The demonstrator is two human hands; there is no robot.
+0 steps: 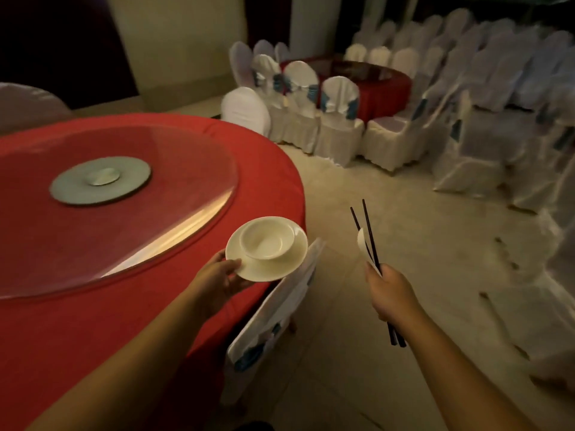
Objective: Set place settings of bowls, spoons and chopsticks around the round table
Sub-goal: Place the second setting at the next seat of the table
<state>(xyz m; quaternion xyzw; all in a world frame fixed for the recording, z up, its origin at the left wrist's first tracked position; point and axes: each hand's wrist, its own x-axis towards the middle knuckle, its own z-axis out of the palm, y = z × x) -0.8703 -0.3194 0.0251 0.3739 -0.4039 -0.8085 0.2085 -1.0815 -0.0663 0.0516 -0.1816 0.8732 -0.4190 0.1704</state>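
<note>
Small white bowl (263,241), smooth and round with nothing in it, sitting on a white saucer (267,248) pinched at the rim by the left hand (217,276), thumb on top, right over the edge of the round table (93,321) in its red cloth. Two thin black chopsticks (370,241) and a white spoon (362,242) gripped together in the curled fingers of the right hand (392,295), out past the table over the pale floor (404,213). Clear glass turntable (174,169) flat on the table, white-covered chair (273,309) tucked against the table's edge.

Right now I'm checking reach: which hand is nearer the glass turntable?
Left. The left hand, holding the saucer, hovers by the glass turntable rim; the right hand is out over the floor.
</note>
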